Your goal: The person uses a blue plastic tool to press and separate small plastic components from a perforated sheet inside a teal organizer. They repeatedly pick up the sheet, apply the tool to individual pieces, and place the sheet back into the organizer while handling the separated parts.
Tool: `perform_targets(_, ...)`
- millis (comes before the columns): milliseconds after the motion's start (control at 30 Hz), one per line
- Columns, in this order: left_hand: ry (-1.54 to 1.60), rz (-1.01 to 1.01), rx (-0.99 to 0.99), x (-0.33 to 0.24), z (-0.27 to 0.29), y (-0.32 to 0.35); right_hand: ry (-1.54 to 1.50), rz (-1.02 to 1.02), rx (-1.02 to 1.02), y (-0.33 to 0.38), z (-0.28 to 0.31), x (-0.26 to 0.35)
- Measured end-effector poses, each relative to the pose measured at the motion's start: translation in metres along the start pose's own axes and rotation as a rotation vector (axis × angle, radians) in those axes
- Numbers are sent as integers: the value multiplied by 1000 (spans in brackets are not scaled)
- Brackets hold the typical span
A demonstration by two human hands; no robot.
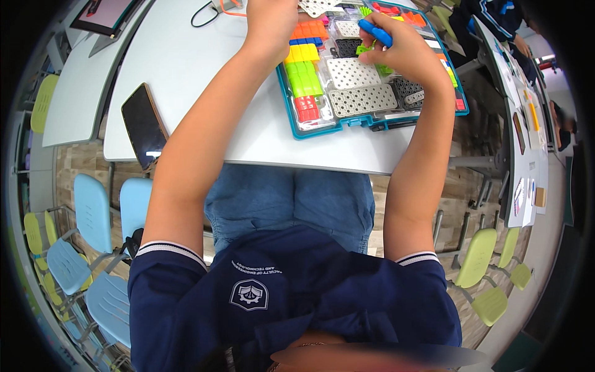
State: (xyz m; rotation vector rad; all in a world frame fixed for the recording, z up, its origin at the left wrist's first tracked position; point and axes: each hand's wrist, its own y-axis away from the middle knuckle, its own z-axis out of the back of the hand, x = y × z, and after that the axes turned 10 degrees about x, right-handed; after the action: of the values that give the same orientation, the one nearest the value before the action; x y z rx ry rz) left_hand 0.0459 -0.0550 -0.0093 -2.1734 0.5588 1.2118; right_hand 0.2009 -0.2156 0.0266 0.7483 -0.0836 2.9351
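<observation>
Cloth shirt [365,291]; right hand [406,49] pinching oblong blue piece [376,33].

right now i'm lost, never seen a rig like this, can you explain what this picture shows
No machine here: these are a person's own bare left hand and right hand. The one picture comes from a wide fisheye camera worn on the head, looking down, so straight edges bend near the rim. On the white table lie a dark phone and an open teal-edged case of coloured pieces. The right hand holds a blue piece above the case. The left hand is beside a white plate with holes; the top edge cuts off its fingers, so I can't tell whether it holds anything.
</observation>
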Motion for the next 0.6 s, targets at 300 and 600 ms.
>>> perform_targets(300,-12,89,152,3,-1,2,-41,-86,-361,7,15,11)
perform_targets(600,-91,71,324,14,-4,5,-149,3,-425,8,20,18)
